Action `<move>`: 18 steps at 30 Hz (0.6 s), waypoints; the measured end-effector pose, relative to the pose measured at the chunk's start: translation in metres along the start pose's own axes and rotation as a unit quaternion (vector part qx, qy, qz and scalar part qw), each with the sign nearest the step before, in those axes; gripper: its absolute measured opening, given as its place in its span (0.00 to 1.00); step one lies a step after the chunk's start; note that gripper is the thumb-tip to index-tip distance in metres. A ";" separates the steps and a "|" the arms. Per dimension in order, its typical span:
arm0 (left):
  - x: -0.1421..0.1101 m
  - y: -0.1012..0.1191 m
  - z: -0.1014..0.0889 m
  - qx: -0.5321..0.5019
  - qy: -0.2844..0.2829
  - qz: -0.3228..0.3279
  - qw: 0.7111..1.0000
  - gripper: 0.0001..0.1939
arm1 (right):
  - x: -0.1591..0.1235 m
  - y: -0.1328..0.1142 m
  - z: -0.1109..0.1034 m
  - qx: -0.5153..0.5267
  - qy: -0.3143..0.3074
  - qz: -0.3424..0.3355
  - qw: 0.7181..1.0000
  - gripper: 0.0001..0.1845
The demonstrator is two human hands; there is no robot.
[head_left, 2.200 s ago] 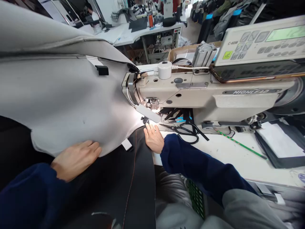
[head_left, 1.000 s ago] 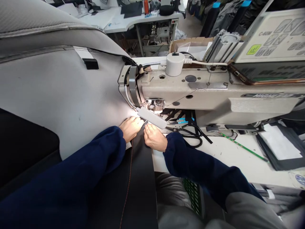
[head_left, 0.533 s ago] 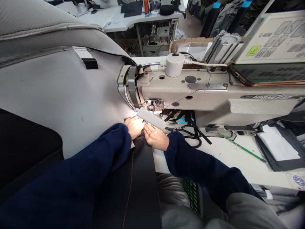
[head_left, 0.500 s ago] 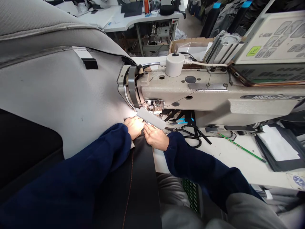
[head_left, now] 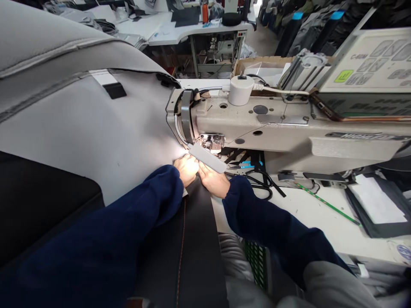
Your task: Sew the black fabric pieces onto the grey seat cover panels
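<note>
My left hand [head_left: 186, 170] is closed, its fingers curled on the edge of a black leather-like panel [head_left: 201, 248] with a line of orange stitching. Right beside it, my right hand [head_left: 213, 181] pinches the same panel, fingers pressed together, their tips partly hidden under a grey lamp bar [head_left: 208, 157]. Both hands are just in front of the needle area of a sewing machine [head_left: 231, 124]. A large light grey cover piece [head_left: 138, 132] with a black section spreads to the left of the machine. Where the pieces meet under the fingers is hidden.
Black-handled scissors [head_left: 265, 190] and blue thread snips [head_left: 245, 164] lie right of my right hand. A green pencil-like stick [head_left: 327, 203] and white paper [head_left: 379, 199] over black sheets rest on the white table [head_left: 295, 222]. A control panel [head_left: 369, 62] stands at upper right.
The view has shifted slightly, so most things appear a little farther right. The cover's black section at left has moved right more than the machine has. Both hands keep their hold near the needle.
</note>
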State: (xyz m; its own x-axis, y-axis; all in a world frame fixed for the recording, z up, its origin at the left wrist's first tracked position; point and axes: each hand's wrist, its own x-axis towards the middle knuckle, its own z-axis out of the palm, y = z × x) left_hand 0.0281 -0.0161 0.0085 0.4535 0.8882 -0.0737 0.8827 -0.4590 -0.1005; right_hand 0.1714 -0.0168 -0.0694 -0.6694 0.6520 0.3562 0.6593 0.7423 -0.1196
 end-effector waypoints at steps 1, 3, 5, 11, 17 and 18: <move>-0.001 0.002 -0.002 0.000 -0.006 -0.010 1.000 0.15 | 0.000 -0.001 -0.001 0.001 0.002 0.000 1.000 0.19; -0.002 0.004 -0.004 -0.002 -0.019 -0.022 1.000 0.14 | 0.000 -0.002 -0.004 -0.004 -0.002 -0.024 1.000 0.20; -0.001 0.005 -0.004 -0.006 -0.025 -0.028 0.999 0.13 | 0.001 0.001 -0.007 -0.014 -0.015 -0.067 0.998 0.20; 0.001 0.003 0.002 -0.009 -0.033 -0.047 0.998 0.15 | 0.002 0.023 -0.011 0.062 -0.072 -0.133 0.987 0.17; 0.002 -0.005 0.011 -0.017 -0.020 -0.040 0.999 0.14 | 0.003 0.017 -0.008 0.095 -0.075 -0.092 0.988 0.18; 0.004 -0.004 0.012 -0.018 -0.021 -0.040 0.999 0.14 | 0.003 0.015 -0.007 0.092 -0.072 -0.080 0.990 0.18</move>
State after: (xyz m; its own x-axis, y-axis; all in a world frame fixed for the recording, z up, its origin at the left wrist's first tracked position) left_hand 0.0249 -0.0106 -0.0031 0.3773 0.9197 -0.1084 0.9197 -0.3859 -0.0725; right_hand 0.1813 -0.0050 -0.0630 -0.8105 0.5298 0.2500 0.4766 0.8444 -0.2446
